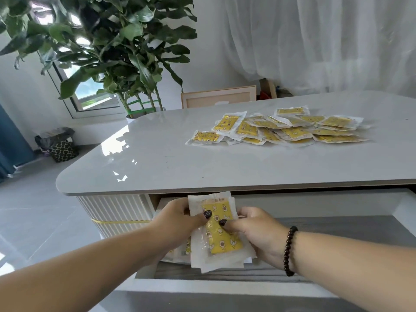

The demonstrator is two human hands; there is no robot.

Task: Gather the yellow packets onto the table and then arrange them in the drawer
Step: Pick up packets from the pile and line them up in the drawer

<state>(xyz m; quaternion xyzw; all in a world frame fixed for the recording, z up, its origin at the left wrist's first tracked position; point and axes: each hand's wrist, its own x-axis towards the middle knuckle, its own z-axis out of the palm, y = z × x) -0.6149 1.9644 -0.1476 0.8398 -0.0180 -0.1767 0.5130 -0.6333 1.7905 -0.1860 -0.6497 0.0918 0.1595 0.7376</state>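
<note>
Both my hands hold a small stack of yellow packets in clear wrappers over the left end of the open drawer. My left hand grips the stack's left edge, thumb on top. My right hand, with a dark bead bracelet at the wrist, grips the right edge, thumb on the top packet. More packets lie underneath in the drawer, mostly hidden by my left hand. A loose pile of several yellow packets lies on the white table, toward the back right.
The drawer's grey floor stretches to the right of my hands, with its white front rim nearest me. A large potted plant stands behind the table's left end. A picture frame leans behind the table. A bag sits on the floor at left.
</note>
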